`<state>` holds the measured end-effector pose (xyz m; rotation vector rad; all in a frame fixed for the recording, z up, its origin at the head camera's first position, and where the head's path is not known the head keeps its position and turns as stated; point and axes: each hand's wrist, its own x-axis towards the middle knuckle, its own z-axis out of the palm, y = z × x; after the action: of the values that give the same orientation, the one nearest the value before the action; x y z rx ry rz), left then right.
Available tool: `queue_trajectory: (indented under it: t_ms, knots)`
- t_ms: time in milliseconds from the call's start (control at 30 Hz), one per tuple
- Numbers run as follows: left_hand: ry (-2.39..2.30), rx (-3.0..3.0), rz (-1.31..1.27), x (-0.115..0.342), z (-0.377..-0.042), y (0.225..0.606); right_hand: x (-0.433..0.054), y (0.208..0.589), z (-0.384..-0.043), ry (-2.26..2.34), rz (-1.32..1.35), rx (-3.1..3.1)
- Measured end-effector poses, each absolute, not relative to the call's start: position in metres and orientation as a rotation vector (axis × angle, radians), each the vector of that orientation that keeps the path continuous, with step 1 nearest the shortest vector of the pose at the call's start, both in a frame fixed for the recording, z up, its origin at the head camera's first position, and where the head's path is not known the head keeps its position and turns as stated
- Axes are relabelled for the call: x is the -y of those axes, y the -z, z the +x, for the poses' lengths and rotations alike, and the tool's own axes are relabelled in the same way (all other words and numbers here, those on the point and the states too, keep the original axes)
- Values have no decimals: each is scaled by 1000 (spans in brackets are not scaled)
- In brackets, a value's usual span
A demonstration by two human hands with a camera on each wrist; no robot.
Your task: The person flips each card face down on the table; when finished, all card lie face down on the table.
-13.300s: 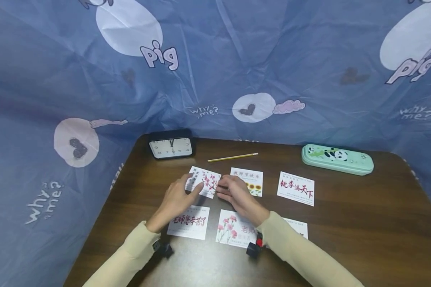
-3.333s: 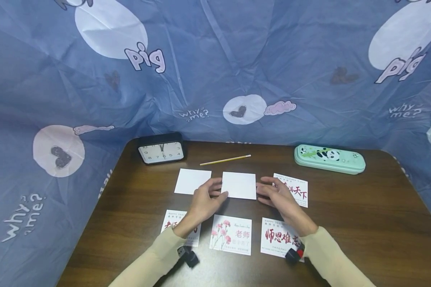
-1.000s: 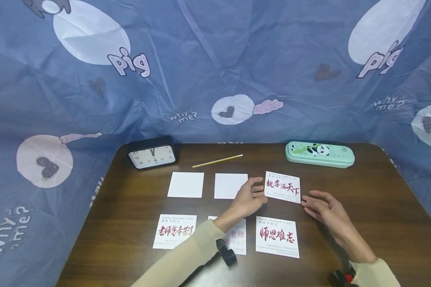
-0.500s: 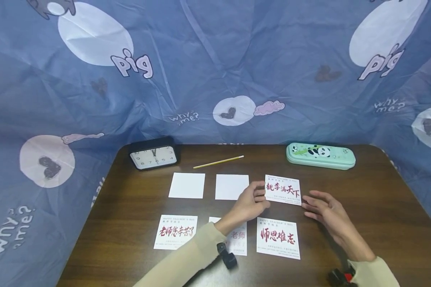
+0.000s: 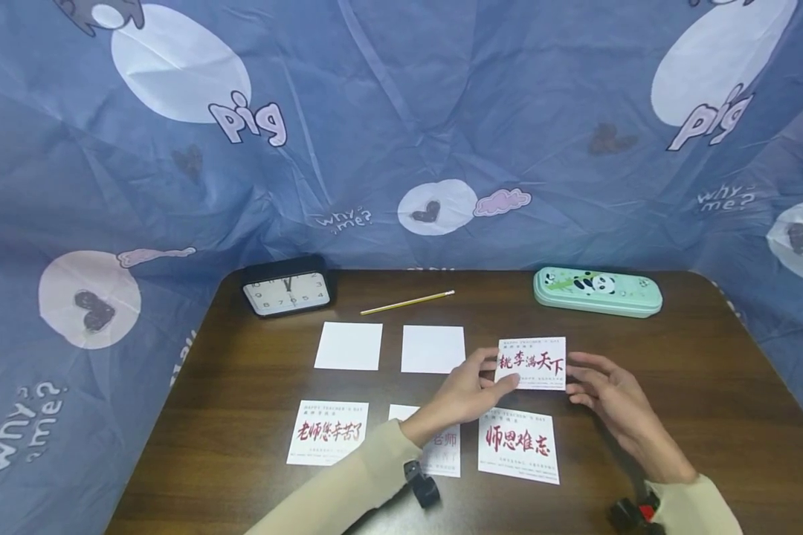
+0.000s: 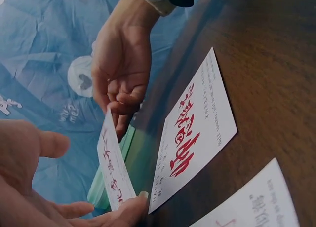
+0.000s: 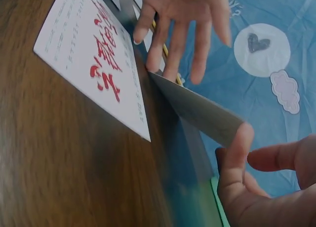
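Note:
A white greeting card (image 5: 531,357) with red Chinese lettering is held up between the two hands, printed face toward me. My left hand (image 5: 465,388) pinches its left side, the thumb overlapping the lower left corner. My right hand (image 5: 618,405) holds the opposite edge by the fingertips, with the back of the card (image 7: 202,111) showing in the right wrist view. To the left lie two blank-faced cards (image 5: 348,345), the nearer one beside my left fingers. Just below the held card lies another red-lettered card (image 5: 518,446).
In the front row, a red-lettered card (image 5: 326,432) lies at left; the left forearm partly covers a carnation card (image 5: 444,462). Along the back of the brown table (image 5: 696,371) are a black clock (image 5: 288,293), a yellow pencil (image 5: 408,302) and a green panda pencil case (image 5: 598,292).
Over several seconds, the back-row flower cards have come to lie blank side up, and both hands have moved right. Since half a second ago, the red-lettered card has been lifted and drawn nearer.

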<state>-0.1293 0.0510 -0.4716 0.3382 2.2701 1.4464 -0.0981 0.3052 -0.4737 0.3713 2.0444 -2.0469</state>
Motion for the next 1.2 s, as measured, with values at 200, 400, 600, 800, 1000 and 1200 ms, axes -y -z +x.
queue_trajectory:
  t_ms: [200, 400, 600, 800, 1000, 1200]
  knots:
    - [-1423, -2284, 293, -56, -129, 465, -291, 472, -103, 2031, 323, -2016]
    - [-1428, -2259, 311, -56, -130, 461, -275, 471, -106, 1985, 264, -1994]
    - [-1576, -2145, 379, -54, -133, 461, -259, 472, -107, 1898, 243, -2027]
    - [-1796, -2015, 405, -55, -134, 462, -247, 472, -107, 1832, 222, -2109]
    - [-1994, -1985, 385, -53, -136, 463, -241, 471, -107, 1761, 284, -2237]
    - [-2062, -2044, 346, -49, -138, 463, -244, 471, -109, 1753, 406, -2287]
